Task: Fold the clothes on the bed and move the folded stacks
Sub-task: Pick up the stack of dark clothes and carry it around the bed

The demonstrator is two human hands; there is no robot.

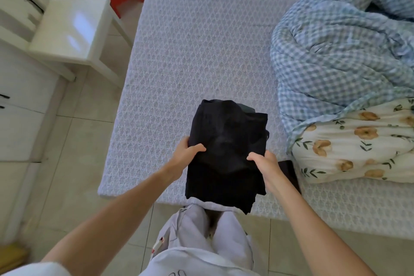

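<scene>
- Bed [201, 40]: one; bare sheet runs to 12 o'clock, free space for a stack.
- Quilt [336, 51]: one, bunched at 2 o'clock.
- Stack [226, 150]: one black folded bundle at the near bed edge, held between both hands, long axis 12–6; layer count cannot be told.
- Left hand [187, 152]: grips stack's 9 o'clock edge, thumb on top.
- Right hand [265, 164]: grips 3 o'clock edge likewise; both equally near.

Both hands — left [187, 152], right [265, 163] — gripping, thumbs on top.
</scene>
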